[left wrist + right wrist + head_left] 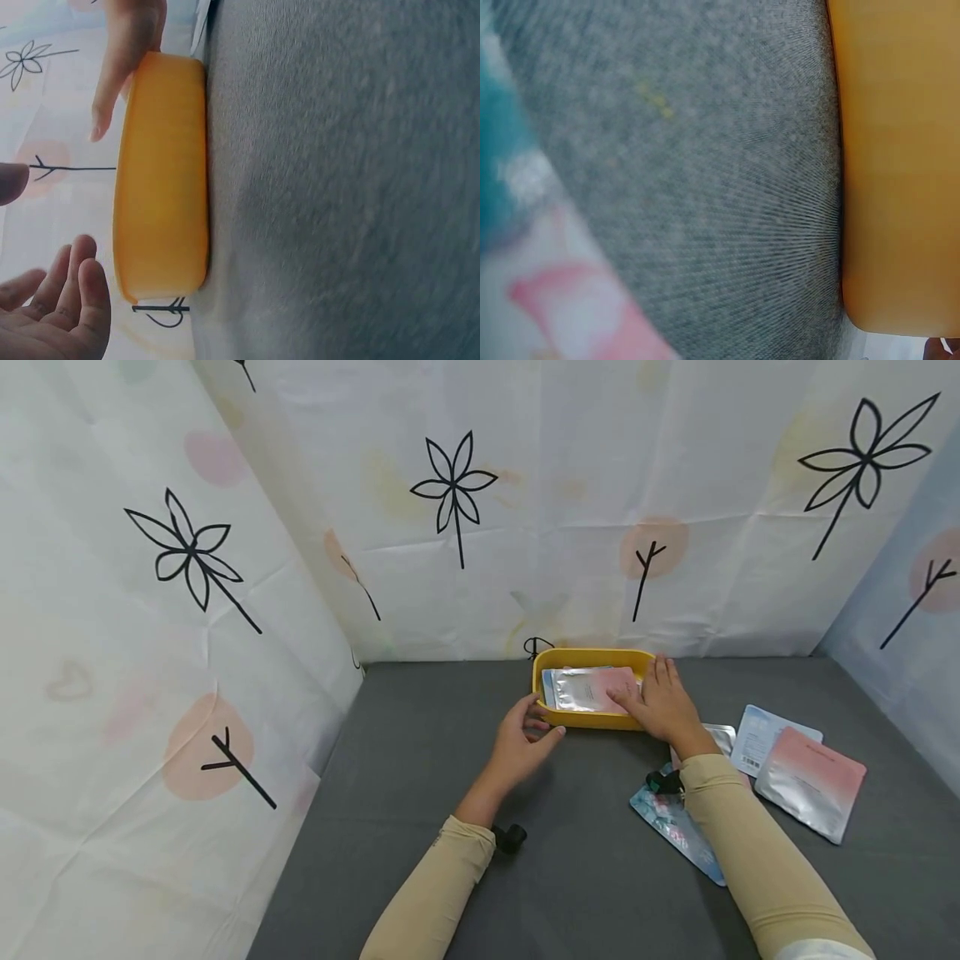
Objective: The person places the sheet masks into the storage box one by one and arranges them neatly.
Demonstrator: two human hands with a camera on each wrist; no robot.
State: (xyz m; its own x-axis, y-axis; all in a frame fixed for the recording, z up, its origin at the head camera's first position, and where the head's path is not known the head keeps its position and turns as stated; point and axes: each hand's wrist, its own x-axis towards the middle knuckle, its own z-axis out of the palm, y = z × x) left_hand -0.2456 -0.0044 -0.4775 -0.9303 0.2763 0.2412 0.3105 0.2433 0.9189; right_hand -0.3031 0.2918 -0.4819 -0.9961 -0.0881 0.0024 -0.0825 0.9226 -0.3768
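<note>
A yellow tray (pixel 592 721) sits at the back of the grey table, with several flat sachets in it, a pink and silver sachet (pixel 592 690) on top. At the tray's right end is my right hand (pixel 666 703), fingers straight over the rim and thumb reaching across the sachets. My left hand (pixel 517 745) is by the front left corner, fingers loosely bent. In the left wrist view that hand (pixel 64 307) holds nothing and appears a little apart from the tray wall (pixel 165 180). The right wrist view shows only the tray's side (pixel 904 165), not the right hand's grip.
Right of the tray lie a pink and silver sachet (pixel 813 783), a pale blue sachet (pixel 772 737) and a blue floral sachet (pixel 678 837), partly under the right forearm. Another silver sachet (pixel 722 737) is half hidden there. Patterned cloth walls (pixel 480 610) close off the back and sides.
</note>
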